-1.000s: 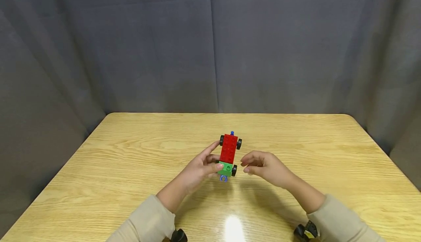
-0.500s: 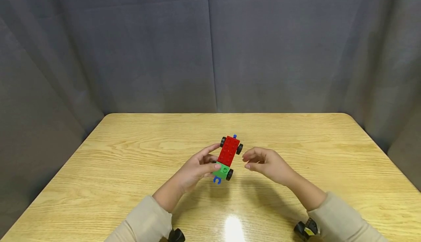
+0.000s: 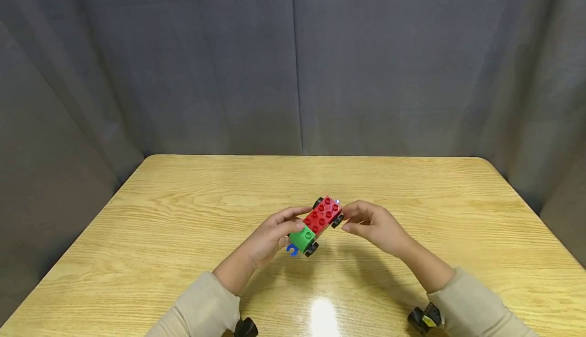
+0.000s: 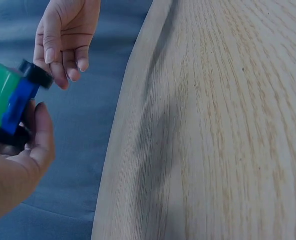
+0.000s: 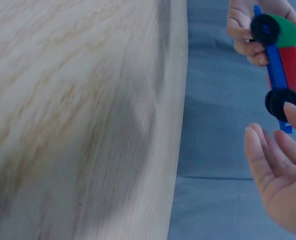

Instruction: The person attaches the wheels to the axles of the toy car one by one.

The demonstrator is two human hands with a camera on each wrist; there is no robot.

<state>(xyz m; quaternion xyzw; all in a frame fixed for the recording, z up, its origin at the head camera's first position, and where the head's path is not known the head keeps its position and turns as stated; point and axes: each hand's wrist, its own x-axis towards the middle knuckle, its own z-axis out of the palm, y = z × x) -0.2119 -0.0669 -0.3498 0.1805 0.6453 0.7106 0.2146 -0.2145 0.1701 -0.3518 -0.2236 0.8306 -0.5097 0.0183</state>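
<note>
A toy car (image 3: 322, 216) built of blocks is held up over the table, tilted, in my left hand (image 3: 270, 236). Its studded red block faces up beside a green front piece (image 3: 302, 239); four-sided views show a blue base (image 5: 276, 65) with black wheels (image 5: 282, 104). My left thumb presses on the green piece, and the other fingers go round the side and beneath. Bent and loose, the fingers of my right hand (image 3: 382, 231) are right at the red end. In the right wrist view, the right thumb (image 5: 295, 117) overlaps a rear wheel.
The wooden table (image 3: 192, 194) lies under both hands, with a grey curtain (image 3: 220, 72) behind its far edge. Dark wrist gear (image 3: 426, 319) shows below the right sleeve, and more (image 3: 246, 327) by the left sleeve.
The left hand has turned the car clockwise and tipped its studded top more into view. The car's red end has come close to the right hand's fingers, which have hardly moved.
</note>
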